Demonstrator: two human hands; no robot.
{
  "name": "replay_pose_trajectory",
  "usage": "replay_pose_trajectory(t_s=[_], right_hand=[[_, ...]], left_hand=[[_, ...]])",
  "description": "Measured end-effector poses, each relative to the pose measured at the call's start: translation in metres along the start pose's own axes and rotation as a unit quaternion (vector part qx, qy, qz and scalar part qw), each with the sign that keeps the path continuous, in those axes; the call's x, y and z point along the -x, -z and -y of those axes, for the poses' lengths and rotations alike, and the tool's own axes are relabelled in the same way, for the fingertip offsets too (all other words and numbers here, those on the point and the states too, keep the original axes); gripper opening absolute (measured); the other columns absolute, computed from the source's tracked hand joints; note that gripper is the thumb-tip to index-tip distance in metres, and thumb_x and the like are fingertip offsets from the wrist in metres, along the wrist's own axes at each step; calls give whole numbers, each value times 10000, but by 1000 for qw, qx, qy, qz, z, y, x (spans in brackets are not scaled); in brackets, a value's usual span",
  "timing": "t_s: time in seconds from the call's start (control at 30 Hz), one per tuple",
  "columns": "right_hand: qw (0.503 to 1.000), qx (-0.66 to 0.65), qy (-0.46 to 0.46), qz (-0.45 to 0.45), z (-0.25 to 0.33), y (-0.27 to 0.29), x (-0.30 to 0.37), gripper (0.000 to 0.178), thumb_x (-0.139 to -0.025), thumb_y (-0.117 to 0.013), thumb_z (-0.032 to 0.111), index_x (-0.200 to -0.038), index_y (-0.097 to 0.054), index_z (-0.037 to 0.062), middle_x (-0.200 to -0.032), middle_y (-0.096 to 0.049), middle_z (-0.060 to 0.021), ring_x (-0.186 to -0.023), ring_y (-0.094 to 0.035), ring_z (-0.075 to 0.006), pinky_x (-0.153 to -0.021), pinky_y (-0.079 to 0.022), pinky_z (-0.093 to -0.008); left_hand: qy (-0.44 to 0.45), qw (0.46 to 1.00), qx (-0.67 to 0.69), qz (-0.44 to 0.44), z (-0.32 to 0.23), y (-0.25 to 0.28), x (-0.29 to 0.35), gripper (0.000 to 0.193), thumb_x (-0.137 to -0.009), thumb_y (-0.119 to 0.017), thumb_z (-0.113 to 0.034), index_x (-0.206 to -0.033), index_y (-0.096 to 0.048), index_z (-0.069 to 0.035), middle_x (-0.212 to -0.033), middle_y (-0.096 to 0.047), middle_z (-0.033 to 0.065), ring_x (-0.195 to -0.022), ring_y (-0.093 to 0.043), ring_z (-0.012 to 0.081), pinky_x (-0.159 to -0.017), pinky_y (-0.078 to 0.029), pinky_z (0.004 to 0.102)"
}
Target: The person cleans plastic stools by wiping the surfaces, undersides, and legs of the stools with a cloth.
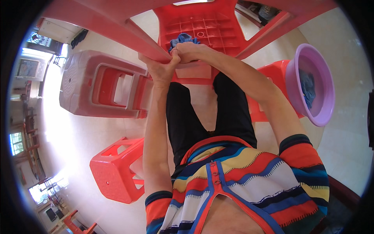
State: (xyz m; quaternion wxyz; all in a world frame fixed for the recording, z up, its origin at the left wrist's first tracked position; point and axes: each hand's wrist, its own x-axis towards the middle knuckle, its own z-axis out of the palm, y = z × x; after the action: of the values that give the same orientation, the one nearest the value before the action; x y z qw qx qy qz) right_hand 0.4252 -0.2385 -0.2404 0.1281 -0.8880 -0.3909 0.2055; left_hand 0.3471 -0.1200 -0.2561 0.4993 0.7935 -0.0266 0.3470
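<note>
Striped shirt [237, 183] nearest, the right hand [189, 52] clasps blue cloth [182, 39] bunched just beyond its fingers, the left hand [159, 71] wrapping a red plastic leg [145, 41].

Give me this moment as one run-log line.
left hand: around red stool leg | right hand: clutching blue cloth | purple basin: far right, darker cloth inside

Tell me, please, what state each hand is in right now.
Left hand: closed around a red plastic leg.
Right hand: closed, holding a blue cloth.
</note>
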Motion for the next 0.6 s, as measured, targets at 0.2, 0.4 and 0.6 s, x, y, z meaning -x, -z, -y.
replay_pose_trajectory(t_s=[0.2, 0.4, 0.6], right_hand=[[991, -103, 79, -36, -24, -19, -12, 281, -798, -530, 183, -1049, -586, 71, -942, -627, -180, -885, -595, -348, -741, -464, -418], [996, -84, 27, 18, -17, -10, -7, 258, -834, -494, 210, -1029, -574, 61, -943, -626, -183, -910, -584, -354, -747, -450, -411], [995, -80, 43, -48, -11, -14, 6, 212, -840, -500, 212, -979, -571, 68, -860, -625, -176, -839, -594, -345, -695, -456, -412]], left_hand=[[-26, 999, 18, -6, 2, -4, -2, 852, -635, -783, -149, -1235, -198, 4, -1154, -405, 171, -1084, -451, 266, -912, -422, 379], [-2, 1000, 25, 3, 4, -1, -4, 843, -645, -772, -120, -1243, -191, 11, -1161, -406, 177, -1076, -457, 271, -913, -420, 385], [-24, 1000, 7, 7, 4, 1, -3, 843, -647, -769, -113, -1245, -187, 5, -1165, -406, 179, -1074, -461, 268, -913, -423, 381]])
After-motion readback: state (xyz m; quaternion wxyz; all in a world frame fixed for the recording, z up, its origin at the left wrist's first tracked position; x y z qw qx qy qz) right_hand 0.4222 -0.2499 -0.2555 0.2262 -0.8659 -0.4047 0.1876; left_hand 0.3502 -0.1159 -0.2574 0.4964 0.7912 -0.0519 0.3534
